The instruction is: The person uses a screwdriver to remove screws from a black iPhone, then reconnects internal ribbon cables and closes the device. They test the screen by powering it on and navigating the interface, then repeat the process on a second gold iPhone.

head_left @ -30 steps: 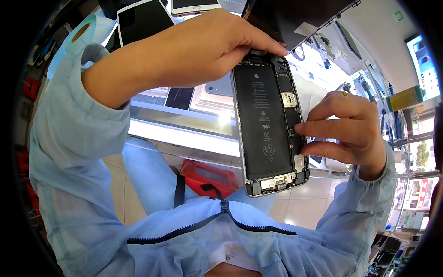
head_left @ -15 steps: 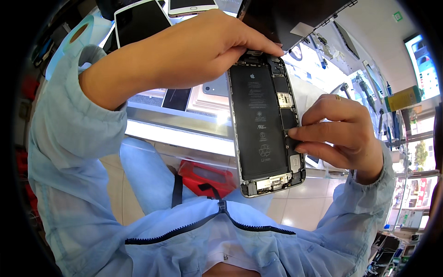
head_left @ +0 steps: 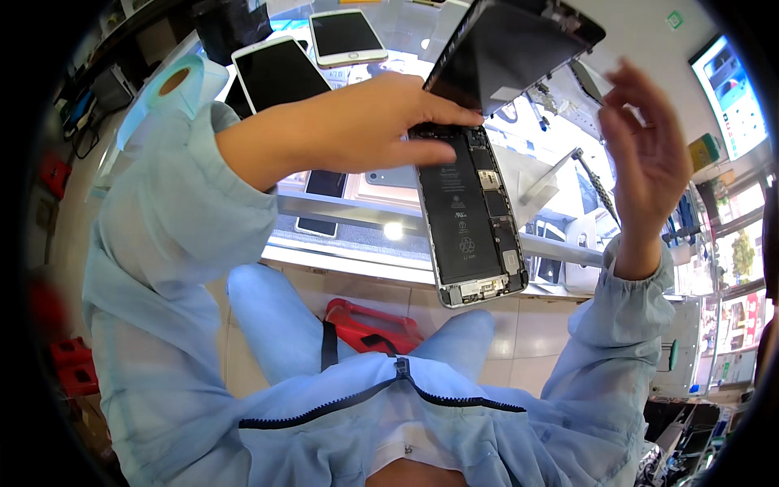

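Note:
My left hand grips the top end of an opened smartphone. Its thumb lies over the upper part of the black battery, and a finger reaches to where the screen meets the body. The detached-looking screen assembly stands tilted up beyond the top end, dark inner side showing, with a pale sticker on it. Along the body's right side run circuit parts and a silver plate. Raised to the right, away from the phone, my right hand has its fingers apart, slightly blurred, with nothing visible in them.
Two white-framed phones lie on the glass counter at the far left, near a light-blue tape roll. Small tools and parts lie far right, beside a jointed metal arm. A red bag sits below the counter's edge.
My right hand has left the phone's right side and risen up and to the right. My left thumb now lies across the battery. The phone appears higher in view.

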`<state>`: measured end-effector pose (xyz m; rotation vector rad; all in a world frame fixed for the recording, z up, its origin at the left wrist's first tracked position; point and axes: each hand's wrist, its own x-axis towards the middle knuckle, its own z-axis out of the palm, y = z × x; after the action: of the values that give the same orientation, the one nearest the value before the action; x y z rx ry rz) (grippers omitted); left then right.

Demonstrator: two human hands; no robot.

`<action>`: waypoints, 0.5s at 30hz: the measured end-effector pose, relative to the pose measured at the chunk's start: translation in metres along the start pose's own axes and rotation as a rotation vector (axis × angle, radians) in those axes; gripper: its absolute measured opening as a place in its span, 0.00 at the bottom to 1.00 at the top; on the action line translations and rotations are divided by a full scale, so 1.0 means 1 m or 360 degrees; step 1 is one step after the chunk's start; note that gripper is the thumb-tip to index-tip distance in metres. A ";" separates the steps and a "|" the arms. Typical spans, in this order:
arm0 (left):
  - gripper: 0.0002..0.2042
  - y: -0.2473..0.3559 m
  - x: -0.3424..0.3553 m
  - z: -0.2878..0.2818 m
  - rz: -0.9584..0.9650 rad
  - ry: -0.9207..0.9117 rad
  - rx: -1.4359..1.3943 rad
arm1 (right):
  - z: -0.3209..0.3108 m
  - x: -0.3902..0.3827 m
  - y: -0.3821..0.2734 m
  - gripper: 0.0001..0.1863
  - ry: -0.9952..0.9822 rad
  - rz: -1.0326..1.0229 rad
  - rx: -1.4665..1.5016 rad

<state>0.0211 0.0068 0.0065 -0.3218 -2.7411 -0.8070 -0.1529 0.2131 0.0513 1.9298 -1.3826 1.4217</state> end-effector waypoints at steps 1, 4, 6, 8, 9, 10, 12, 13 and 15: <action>0.25 -0.001 -0.001 0.001 0.0020 -0.0020 0.0029 | -0.001 0.007 -0.003 0.19 -0.0028 -0.0118 -0.0137; 0.33 -0.002 0.000 -0.001 0.0010 -0.0134 0.0082 | 0.009 0.023 -0.025 0.23 -0.0179 -0.0223 -0.0336; 0.35 -0.001 -0.001 -0.003 0.0030 -0.0161 0.0128 | 0.018 0.031 -0.035 0.18 -0.0243 -0.0323 -0.0523; 0.38 -0.001 -0.001 -0.002 0.0043 -0.0197 0.0153 | 0.021 0.032 -0.052 0.13 -0.0315 -0.0190 -0.0647; 0.38 0.000 0.000 -0.002 0.0037 -0.0210 0.0156 | 0.022 0.032 -0.053 0.13 -0.0275 -0.0257 -0.0646; 0.38 0.001 0.000 -0.002 0.0031 -0.0218 0.0161 | 0.023 0.031 -0.052 0.13 -0.0236 -0.0331 -0.0645; 0.39 -0.004 0.002 0.002 0.0065 -0.0225 0.0193 | 0.023 0.026 -0.055 0.12 -0.0192 -0.0402 -0.0663; 0.39 -0.003 0.003 0.002 0.0080 -0.0240 0.0206 | 0.023 0.021 -0.057 0.12 -0.0182 -0.0386 -0.0679; 0.38 0.000 0.003 -0.003 0.0122 -0.0356 0.0164 | 0.021 0.015 -0.061 0.11 -0.0171 -0.0365 -0.0690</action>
<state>0.0189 0.0061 0.0099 -0.5210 -2.9426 -0.6418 -0.0896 0.2171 0.0705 1.8223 -1.3306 0.8416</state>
